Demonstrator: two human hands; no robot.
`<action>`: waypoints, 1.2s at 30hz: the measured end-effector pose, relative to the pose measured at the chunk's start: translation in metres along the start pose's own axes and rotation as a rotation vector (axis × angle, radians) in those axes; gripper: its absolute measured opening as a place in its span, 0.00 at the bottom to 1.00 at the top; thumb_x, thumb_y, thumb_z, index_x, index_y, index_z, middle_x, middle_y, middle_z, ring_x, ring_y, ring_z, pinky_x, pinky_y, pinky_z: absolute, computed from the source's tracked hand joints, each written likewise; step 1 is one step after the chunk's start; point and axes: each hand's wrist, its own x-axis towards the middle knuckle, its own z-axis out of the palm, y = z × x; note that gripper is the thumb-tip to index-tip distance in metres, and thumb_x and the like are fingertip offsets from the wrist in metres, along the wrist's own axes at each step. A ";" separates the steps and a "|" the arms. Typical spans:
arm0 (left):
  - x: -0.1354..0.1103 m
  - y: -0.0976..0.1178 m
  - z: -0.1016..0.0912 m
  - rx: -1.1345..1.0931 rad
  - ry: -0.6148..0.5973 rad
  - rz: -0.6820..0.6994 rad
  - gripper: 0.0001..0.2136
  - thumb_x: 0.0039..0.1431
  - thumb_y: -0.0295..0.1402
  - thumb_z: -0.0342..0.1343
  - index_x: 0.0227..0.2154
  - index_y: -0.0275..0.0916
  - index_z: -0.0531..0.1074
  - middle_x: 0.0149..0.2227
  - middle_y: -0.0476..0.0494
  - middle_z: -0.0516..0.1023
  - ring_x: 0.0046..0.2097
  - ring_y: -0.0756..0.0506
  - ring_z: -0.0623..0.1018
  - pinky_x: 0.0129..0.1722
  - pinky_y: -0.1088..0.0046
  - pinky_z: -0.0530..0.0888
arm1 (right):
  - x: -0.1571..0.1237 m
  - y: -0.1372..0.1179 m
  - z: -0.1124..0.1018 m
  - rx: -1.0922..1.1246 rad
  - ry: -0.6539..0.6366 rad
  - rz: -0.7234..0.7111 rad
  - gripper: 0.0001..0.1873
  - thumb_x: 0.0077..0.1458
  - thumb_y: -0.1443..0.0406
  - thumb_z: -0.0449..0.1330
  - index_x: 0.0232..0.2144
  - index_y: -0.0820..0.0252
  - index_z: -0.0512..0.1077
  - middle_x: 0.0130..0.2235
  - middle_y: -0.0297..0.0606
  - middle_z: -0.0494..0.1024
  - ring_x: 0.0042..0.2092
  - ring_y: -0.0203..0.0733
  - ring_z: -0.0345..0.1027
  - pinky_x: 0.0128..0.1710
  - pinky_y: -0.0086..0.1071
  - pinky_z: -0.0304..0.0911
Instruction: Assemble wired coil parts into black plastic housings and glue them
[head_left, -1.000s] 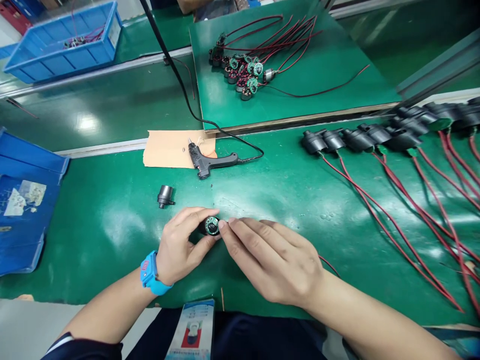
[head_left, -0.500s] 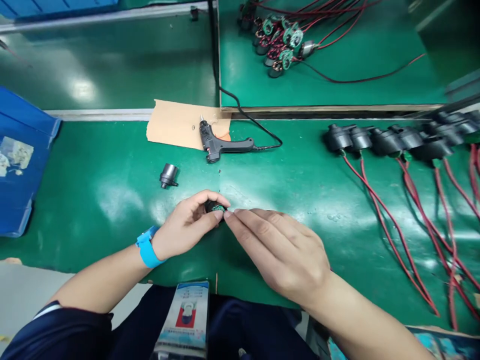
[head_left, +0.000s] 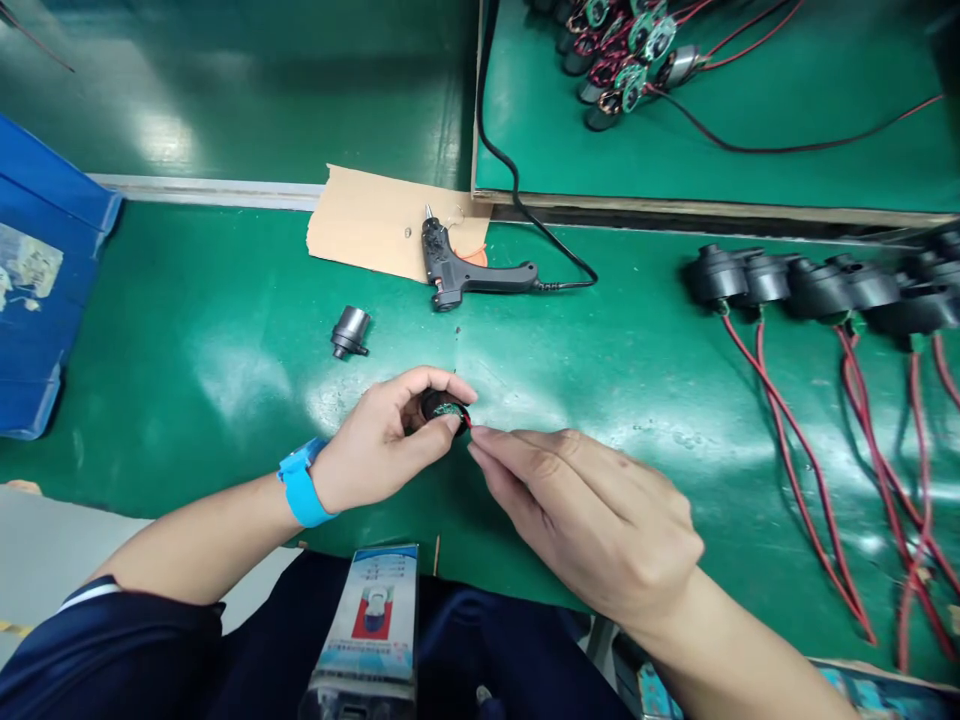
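Between thumb and fingers of my left hand (head_left: pixel 386 438) is a small black pump housing (head_left: pixel 431 402), its open end facing right. A green circuit board (head_left: pixel 450 409) shows in that opening. My right hand (head_left: pixel 600 510) is closed in a pinch at the housing's edge, on a short visible bit of red wire (head_left: pixel 467 420). The rest of the wire is hidden by the hand. Beyond my left hand, a loose black cap with a side spout (head_left: pixel 351 332) lies on the green bench.
A black glue gun (head_left: pixel 480 275) rests partly on cardboard (head_left: pixel 360 225), its cable running up behind. Black pumps (head_left: pixel 720 275) with red wires line the right side. Wired motor parts (head_left: pixel 607 105) lie on a raised shelf. A blue bin (head_left: pixel 45 330) stands left.
The camera view has shifted, so bench items appear displaced. My right hand has turned and drawn back slightly from the housing, and red wire now shows at its fingertips. My left hand keeps its grip.
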 end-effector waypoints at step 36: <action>0.001 0.005 -0.017 -0.360 -0.127 -0.113 0.18 0.64 0.41 0.58 0.51 0.34 0.72 0.33 0.43 0.78 0.34 0.49 0.75 0.36 0.72 0.73 | -0.006 0.036 -0.019 1.031 -0.332 0.555 0.11 0.64 0.55 0.61 0.42 0.55 0.73 0.29 0.31 0.74 0.24 0.29 0.60 0.22 0.24 0.60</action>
